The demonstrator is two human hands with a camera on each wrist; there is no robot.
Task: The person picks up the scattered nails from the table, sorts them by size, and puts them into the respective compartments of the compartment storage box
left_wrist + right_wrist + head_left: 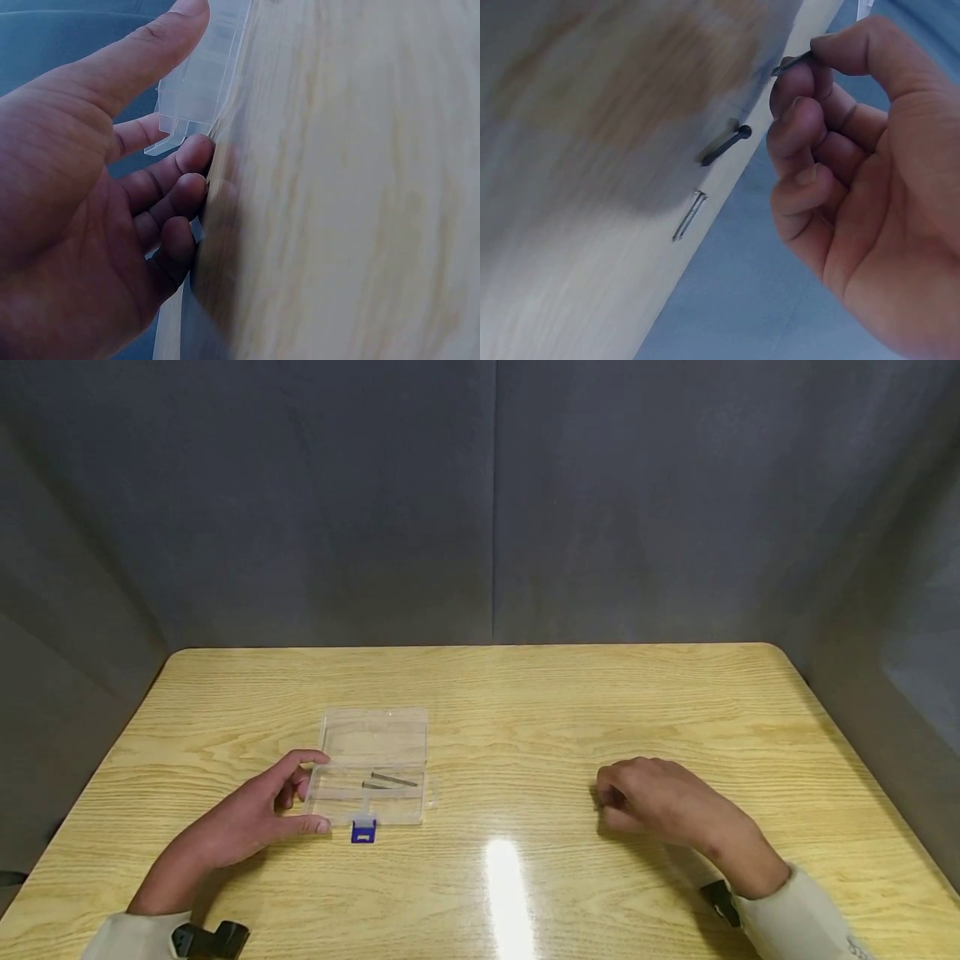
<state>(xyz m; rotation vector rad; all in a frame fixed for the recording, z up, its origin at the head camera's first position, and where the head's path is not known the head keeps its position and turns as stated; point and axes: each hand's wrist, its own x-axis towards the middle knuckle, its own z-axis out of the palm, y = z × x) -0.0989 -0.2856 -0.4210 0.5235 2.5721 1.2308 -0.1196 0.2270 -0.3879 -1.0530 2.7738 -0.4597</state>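
Observation:
A clear plastic box (pixel 348 812) lies on the table with its lid (pixel 375 737) folded back and a blue latch (pixel 363 832) at its front. Inside are two nails (pixel 394 779). The left hand (pixel 251 810) grips the box's left end, thumb at the front edge and forefinger near the hinge side. Farther right, just above the table, the right hand (pixel 663 802) is bent over; in the right wrist view its thumb and fingers pinch a dark nail (pixel 793 63). Below that lie another dark nail (pixel 726 146) and shiny nails (pixel 690 216), which the hand hides from the head view.
The wooden table (pixel 510 710) has rounded far corners. Grey-blue partitions (pixel 300 510) stand behind it and at both sides. A bright light reflection (pixel 510 893) shows on the tabletop near the front.

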